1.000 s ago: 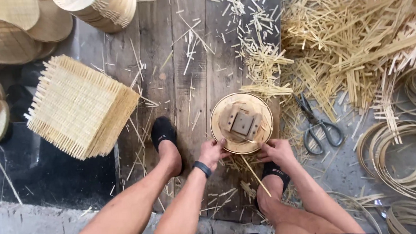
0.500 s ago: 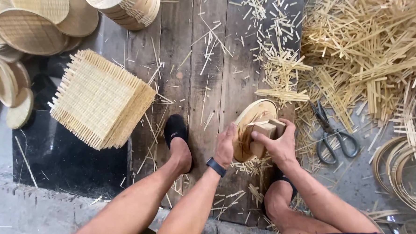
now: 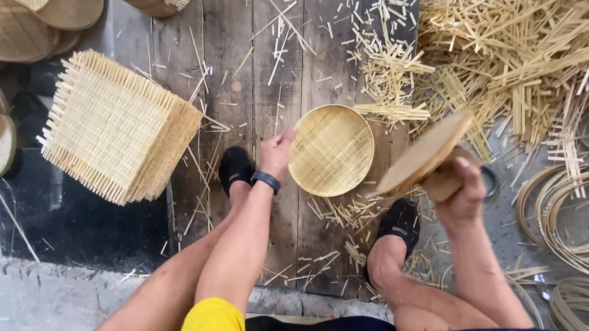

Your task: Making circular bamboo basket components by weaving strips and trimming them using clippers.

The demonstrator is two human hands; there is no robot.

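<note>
While held at its rim: round, shallow, pale woven tray [image 3: 331,150].

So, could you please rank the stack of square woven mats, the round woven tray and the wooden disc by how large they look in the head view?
1. Stack of square woven mats
2. Round woven tray
3. Wooden disc: tilted and raised toward the camera, so its rank is unsure.

Round shallow woven-bamboo tray [image 3: 331,149]: pale, matt, fine ribbed weave. Round tan wooden disc [image 3: 421,156]: smooth, dull face. Dark plank floor [image 3: 237,75]: rough, weathered wood; square stacked woven mats [image 3: 117,123] show frayed, splintery strip edges.
</note>
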